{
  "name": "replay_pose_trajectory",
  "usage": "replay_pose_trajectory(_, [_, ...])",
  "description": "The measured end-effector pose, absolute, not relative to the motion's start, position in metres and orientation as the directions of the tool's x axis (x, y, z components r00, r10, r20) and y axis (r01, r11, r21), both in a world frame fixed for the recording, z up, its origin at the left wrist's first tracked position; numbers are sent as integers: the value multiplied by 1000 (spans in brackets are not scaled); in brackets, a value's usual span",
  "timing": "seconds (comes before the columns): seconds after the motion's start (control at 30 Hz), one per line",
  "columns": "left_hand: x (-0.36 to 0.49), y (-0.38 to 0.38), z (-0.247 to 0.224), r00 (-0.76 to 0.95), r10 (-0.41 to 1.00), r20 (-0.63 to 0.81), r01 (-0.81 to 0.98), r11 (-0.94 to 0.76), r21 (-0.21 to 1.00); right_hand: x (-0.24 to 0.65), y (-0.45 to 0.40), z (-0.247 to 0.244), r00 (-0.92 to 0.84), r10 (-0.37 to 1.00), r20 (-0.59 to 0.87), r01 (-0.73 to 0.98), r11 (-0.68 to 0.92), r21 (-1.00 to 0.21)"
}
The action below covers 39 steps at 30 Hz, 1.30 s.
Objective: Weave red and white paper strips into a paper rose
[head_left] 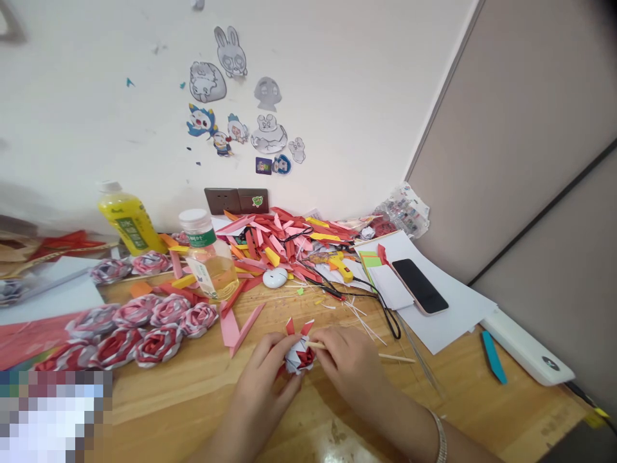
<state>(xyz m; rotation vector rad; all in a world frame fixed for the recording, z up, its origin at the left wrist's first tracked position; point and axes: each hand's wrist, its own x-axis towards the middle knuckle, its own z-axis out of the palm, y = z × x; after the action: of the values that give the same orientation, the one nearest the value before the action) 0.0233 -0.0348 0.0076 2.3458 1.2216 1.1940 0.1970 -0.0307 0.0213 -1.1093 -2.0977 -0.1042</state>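
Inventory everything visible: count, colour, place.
Flower: one, red-white, centre
Stick: one, pale, centre
Other flowers: several, red-pink, left
Paper strips: many, multicoloured, back
Bottles: two, yellow and amber, left
Oval object: one, white, middle
Glue gun: one, yellow, back
Phone: one, black, right
Sheets: several, white, right
Long device: one, white, right
Flat strip: one, teal, right
Stickers: many, multicoloured, wall
Outlet plates: two, brown, wall
Table: one, brown, below
Left hand: one, on flower
Right hand: one, on stick

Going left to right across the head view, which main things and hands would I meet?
Yellow bottle, clear bottle with a green label, left hand, red-and-white folded paper piece, right hand, dark-screened phone, long white device.
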Motion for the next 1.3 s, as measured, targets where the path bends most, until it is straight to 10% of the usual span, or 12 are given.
replay_pose_trajectory(0.27, [25,-34,6,298,807,510,538,-583,608,192,-32,15,-436,591,679,792,611,-23])
replay_pose_trajectory(0.6, [26,-31,8,199,936,292,290,-341,894,200,-31,31,-480,496,724,687,726,-42])
replay_pose_trajectory(1.3, [29,-26,5,63,991,119,-259,-99,961,206,-19,33,-276,834,477,731,505,-459])
